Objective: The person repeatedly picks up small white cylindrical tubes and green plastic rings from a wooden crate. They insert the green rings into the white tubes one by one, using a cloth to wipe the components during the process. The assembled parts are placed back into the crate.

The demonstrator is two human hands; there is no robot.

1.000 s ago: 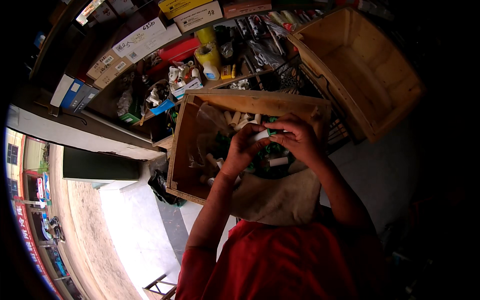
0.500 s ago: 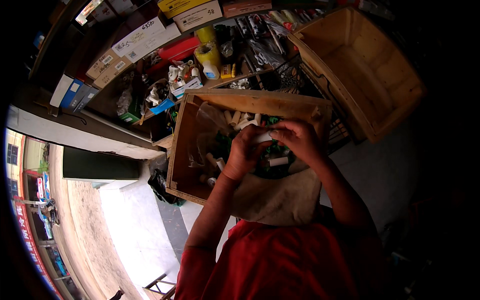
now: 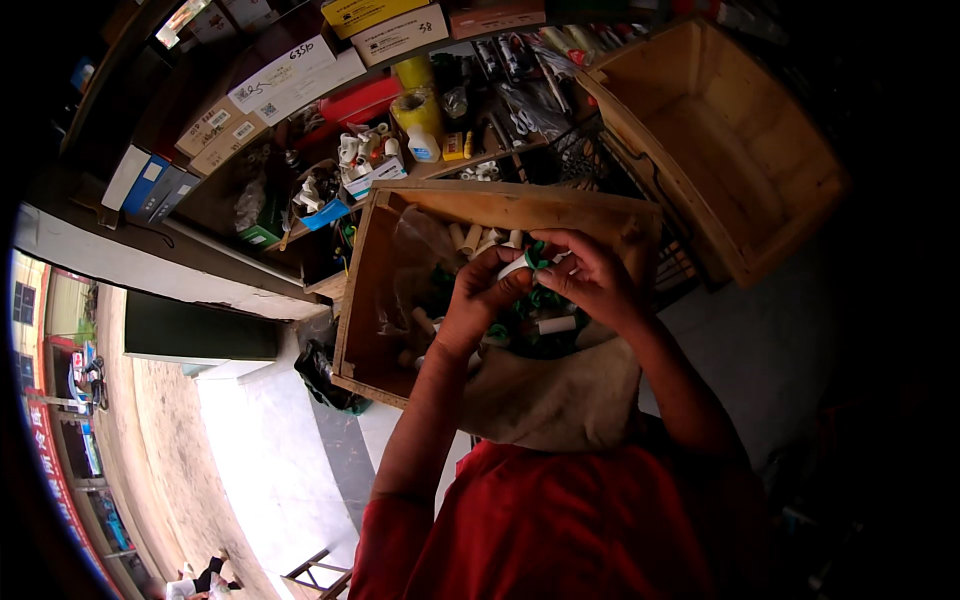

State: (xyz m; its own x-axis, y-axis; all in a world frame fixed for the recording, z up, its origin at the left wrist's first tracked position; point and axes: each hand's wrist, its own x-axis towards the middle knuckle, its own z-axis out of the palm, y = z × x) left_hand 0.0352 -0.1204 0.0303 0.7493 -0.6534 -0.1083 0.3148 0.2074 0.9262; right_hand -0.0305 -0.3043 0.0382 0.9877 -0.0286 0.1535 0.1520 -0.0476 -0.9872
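Over the wooden box [image 3: 510, 197] my two hands meet. My left hand [image 3: 480, 295] grips a short white tube [image 3: 513, 267], tilted up to the right. The fingertips of my right hand [image 3: 597, 280] pinch a green plastic piece [image 3: 538, 253] at the tube's upper end; how far it sits in the tube cannot be seen. Below them the box contains loose white tubes [image 3: 470, 240], one lying by my right wrist [image 3: 556, 325], and a heap of green pieces [image 3: 550, 300], partly hidden by my hands. A beige cloth [image 3: 555, 400] hangs over the near edge.
A second wooden box [image 3: 730, 150] stands at the far right. Behind the first box, a shelf carries a small carton of white fittings [image 3: 372, 175], a yellow roll [image 3: 415, 105] and a white bottle [image 3: 423, 145]. Clear plastic film [image 3: 420, 240] lies inside the box's left side.
A green piece now shows between my right fingers at the tube's end, where only the white tube was visible before. Outside at lower left, a person has come into view.
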